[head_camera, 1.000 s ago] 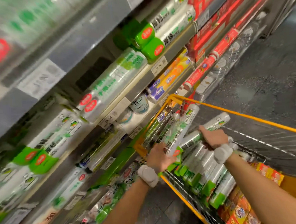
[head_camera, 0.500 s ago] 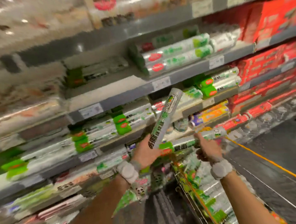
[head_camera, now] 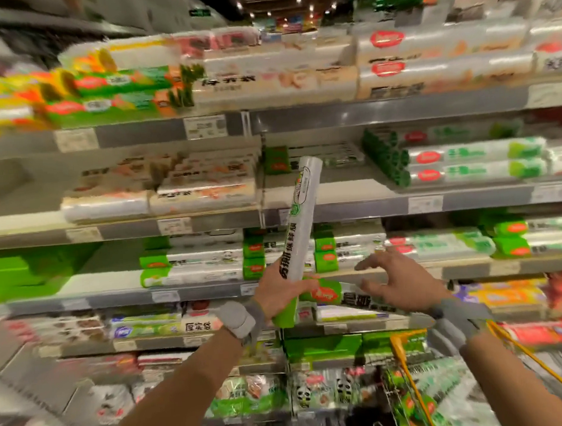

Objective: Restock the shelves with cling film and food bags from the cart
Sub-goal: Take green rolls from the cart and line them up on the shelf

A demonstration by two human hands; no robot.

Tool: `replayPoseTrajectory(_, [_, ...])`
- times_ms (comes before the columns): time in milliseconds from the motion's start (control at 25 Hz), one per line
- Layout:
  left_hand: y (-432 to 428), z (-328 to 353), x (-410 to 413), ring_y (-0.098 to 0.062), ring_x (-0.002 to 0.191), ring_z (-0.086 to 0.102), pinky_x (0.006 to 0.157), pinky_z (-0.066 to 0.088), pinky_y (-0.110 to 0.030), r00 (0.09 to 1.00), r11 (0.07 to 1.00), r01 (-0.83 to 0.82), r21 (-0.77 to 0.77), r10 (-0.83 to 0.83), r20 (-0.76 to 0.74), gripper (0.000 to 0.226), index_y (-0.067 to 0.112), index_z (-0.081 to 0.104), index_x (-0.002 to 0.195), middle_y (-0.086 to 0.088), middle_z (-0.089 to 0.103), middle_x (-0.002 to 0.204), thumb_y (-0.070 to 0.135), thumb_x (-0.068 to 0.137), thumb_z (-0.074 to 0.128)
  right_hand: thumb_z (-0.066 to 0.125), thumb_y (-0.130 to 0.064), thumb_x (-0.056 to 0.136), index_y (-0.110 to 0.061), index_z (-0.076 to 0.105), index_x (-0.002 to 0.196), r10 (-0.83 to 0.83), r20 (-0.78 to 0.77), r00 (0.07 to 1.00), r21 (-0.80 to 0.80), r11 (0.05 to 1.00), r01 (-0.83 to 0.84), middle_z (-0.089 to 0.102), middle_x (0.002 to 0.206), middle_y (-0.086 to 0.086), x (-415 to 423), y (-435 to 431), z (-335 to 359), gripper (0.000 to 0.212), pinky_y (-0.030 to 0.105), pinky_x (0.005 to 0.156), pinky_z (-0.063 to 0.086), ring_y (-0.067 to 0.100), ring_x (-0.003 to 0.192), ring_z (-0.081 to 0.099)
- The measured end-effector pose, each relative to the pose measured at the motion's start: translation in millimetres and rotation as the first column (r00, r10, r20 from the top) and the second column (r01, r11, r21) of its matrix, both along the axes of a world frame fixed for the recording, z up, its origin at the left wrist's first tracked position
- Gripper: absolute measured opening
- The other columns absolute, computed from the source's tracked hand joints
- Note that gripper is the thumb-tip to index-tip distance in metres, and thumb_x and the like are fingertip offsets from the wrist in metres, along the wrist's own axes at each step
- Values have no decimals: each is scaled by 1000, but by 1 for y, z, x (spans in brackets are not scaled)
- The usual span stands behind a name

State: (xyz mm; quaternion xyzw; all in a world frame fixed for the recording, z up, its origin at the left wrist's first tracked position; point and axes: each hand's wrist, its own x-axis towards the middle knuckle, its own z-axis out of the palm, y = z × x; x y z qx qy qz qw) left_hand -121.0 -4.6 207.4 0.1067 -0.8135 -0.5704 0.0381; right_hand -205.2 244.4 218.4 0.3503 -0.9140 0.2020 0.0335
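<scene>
My left hand grips the lower part of a white cling film roll with a green end. The roll stands almost upright in front of the middle shelves. A second roll with a green end and a red logo lies level between my hands, its green end against my left hand. My right hand hovers over its other end with fingers spread; I cannot tell whether it touches the roll. The cart, yellow-rimmed and holding several more rolls, is at the lower right.
Grey shelves with price tags fill the view. They carry rows of green-and-white film rolls and flat bag packs. A bare patch of shelf lies behind the upright roll. Panda-print packs sit on the lowest shelf.
My view has swung up from the cart to face the shelves. My left hand has lifted its roll upright. My right hand, which gripped a roll, now has its fingers spread.
</scene>
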Motion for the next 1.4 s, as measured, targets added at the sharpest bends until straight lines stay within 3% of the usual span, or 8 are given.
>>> replayPoseTrajectory(320, [-33,6,13,-21,81,58,72,52,-29,978,942,-206,265,210,13,31,15,60,91,0,59,79,25,75,85,68,-44,87,-35,55,126,165,221,961,86,978,-188,66,119,-12,-7,-32,27,43,27,93,49,7,106,63])
replayPoseTrajectory(440, [-36,16,14,-24,84,63,76,58,-35,970,912,-226,342,244,-11,43,14,61,97,-3,64,84,34,68,86,69,-38,88,-31,53,131,181,175,968,127,971,-204,65,119,-13,-10,-38,40,46,19,88,47,6,102,62])
replayPoseTrajectory(560, [-29,31,17,-20,71,67,56,58,-28,962,874,-231,428,270,-32,31,13,59,103,-10,69,92,26,82,78,70,-41,86,-30,51,134,120,90,989,144,981,-133,62,127,-11,-21,-40,49,53,27,99,46,9,112,58])
replayPoseTrajectory(680, [-35,41,14,-27,60,64,69,60,-51,967,885,-234,402,255,1,40,6,57,115,-20,71,97,24,85,77,70,-38,87,-26,49,134,58,16,998,152,987,-60,61,128,-5,-39,-42,71,53,34,100,46,15,115,57])
replayPoseTrajectory(920, [-57,78,-12,-26,59,61,52,54,-35,990,892,-98,441,133,-49,78,38,26,134,-23,57,108,-4,84,68,64,-38,90,-22,46,139,42,-193,980,116,993,-19,54,132,4,-97,-83,119,55,44,95,48,24,115,54])
replayPoseTrajectory(1040, [-61,82,-37,-31,76,62,63,54,-39,992,929,-81,361,109,-57,71,37,37,136,-24,55,119,-1,83,67,62,-37,93,-19,43,142,0,-165,986,144,989,24,45,135,8,-131,-115,124,55,41,95,48,28,114,55])
replayPoseTrajectory(1200, [-60,79,-73,-43,115,58,92,53,-53,978,924,-181,338,206,-38,57,61,56,102,-20,52,135,19,66,71,55,-33,97,-17,40,144,-60,-149,987,231,968,94,51,136,16,-180,-153,122,52,40,97,47,32,118,55])
replayPoseTrajectory(1400, [-49,77,-95,-14,112,54,93,49,-26,965,969,-178,168,205,-160,65,38,44,140,10,44,131,6,86,63,58,-20,93,-24,34,145,-113,-111,987,331,933,143,45,143,14,-234,-172,98,57,44,104,43,33,125,49])
